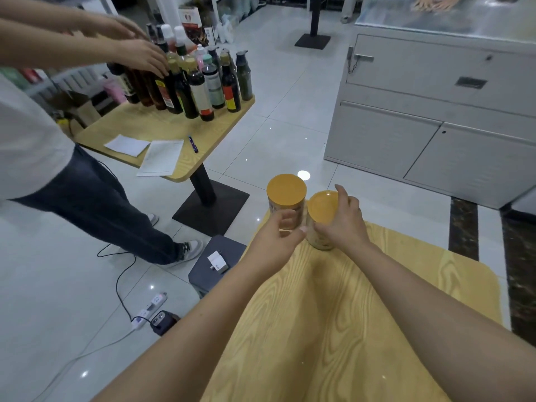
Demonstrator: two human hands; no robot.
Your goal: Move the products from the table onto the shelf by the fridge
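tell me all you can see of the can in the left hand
The left can is a round tin with a flat orange-yellow lid and a pale printed label, too blurred to read. It is upright at the far edge of the table, base hidden. The left hand curls round its lower body from the near side. The right can sits close on its right; whether they touch is unclear.

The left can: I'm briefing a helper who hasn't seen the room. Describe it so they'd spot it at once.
Start at the nearer wooden table, under the person's arms. At its far edge are two orange-lidded cans side by side. It is the left can, gripped by the left hand; the right can beside it is in the right hand.
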